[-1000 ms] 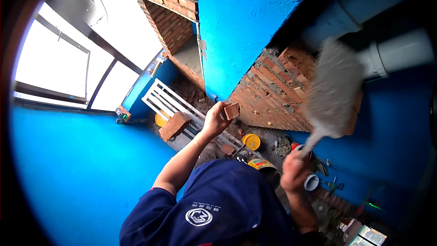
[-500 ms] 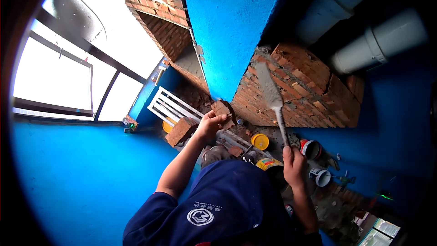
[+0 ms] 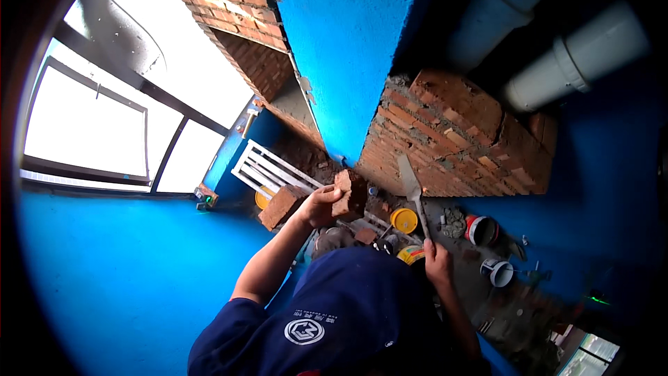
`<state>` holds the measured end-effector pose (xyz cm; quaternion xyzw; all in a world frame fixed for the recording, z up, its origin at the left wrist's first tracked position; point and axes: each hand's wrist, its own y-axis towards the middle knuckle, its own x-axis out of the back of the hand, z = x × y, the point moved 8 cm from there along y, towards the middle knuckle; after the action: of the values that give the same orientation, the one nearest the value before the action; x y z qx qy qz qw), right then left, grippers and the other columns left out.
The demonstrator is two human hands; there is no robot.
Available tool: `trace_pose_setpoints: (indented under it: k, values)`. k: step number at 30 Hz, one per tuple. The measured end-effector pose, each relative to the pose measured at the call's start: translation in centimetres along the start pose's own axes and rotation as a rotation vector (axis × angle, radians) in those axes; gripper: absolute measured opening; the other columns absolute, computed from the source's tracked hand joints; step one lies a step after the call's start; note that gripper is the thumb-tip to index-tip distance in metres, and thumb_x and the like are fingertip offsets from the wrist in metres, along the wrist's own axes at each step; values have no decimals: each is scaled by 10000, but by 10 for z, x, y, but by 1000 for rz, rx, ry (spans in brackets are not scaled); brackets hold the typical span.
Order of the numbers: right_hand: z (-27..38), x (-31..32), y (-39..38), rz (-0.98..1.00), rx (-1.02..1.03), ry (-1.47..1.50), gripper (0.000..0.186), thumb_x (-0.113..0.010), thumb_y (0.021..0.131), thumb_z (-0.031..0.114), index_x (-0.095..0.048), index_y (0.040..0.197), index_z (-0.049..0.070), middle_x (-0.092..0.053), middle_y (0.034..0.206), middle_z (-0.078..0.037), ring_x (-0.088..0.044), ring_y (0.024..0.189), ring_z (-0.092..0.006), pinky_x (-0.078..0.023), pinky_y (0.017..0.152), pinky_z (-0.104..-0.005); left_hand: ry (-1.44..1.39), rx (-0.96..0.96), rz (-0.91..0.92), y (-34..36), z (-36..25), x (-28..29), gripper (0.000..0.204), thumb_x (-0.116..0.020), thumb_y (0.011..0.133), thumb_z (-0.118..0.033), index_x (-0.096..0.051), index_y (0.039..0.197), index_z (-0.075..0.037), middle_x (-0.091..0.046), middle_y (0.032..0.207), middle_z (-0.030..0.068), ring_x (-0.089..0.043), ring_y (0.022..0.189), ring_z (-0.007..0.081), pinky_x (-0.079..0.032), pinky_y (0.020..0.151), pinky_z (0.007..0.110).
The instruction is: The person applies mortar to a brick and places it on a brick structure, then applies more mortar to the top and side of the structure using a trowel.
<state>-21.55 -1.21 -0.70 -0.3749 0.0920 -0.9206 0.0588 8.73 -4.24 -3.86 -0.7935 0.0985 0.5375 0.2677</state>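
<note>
My left hand (image 3: 319,205) grips a red brick piece (image 3: 347,193), held out in front of me above the floor. My right hand (image 3: 438,259) holds a trowel (image 3: 410,184) by its handle, the grey blade pointing up toward the low brick wall (image 3: 452,139). The blade stands a little to the right of the brick piece, not touching it. My dark blue cap and sleeve fill the lower middle of the view.
Blue walls (image 3: 348,35) surround the spot. A loose brick (image 3: 281,206) lies by a white slatted frame (image 3: 268,170). A yellow bucket (image 3: 404,220), a red tub (image 3: 480,230) and a white cup (image 3: 498,271) sit on the floor. Grey pipes (image 3: 577,63) run at upper right. A window (image 3: 90,132) is at left.
The trowel has swung down from high against the brick wall to a lower, upright position close to the brick piece. My left hand with the brick has stayed roughly in place.
</note>
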Motion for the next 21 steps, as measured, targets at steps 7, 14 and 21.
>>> trace_pose_setpoints:
  k: [7, 14, 21]
  values:
    - [119, 17, 41, 154, 441, 346, 545, -800, 712, 220, -552, 1160, 31, -635, 1074, -104, -622, 953, -173, -490, 790, -334, -153, 394, 50, 13, 51, -60, 480, -502, 880, -420, -515, 1191, -54, -598, 911, 152, -581, 647, 247, -467, 496, 285]
    - [127, -4, 42, 444, 254, 732, 571, -787, 730, 128, -522, 1220, 4, -614, 1111, -78, -570, 1039, -150, -446, 902, -293, -241, 751, 189, 5, 78, -101, 600, -298, 906, -551, -529, 1171, -65, -598, 762, 199, -572, 535, 223, -410, 375, 237]
    - [133, -3, 48, 131, 80, 1003, 444, -754, 780, 167, -538, 1120, -19, -607, 960, -48, -561, 843, -121, -457, 739, -256, 196, 153, -152, 3, 43, -93, 643, -314, 944, -541, -466, 1196, 30, -608, 966, 167, -616, 857, 275, -499, 759, 363]
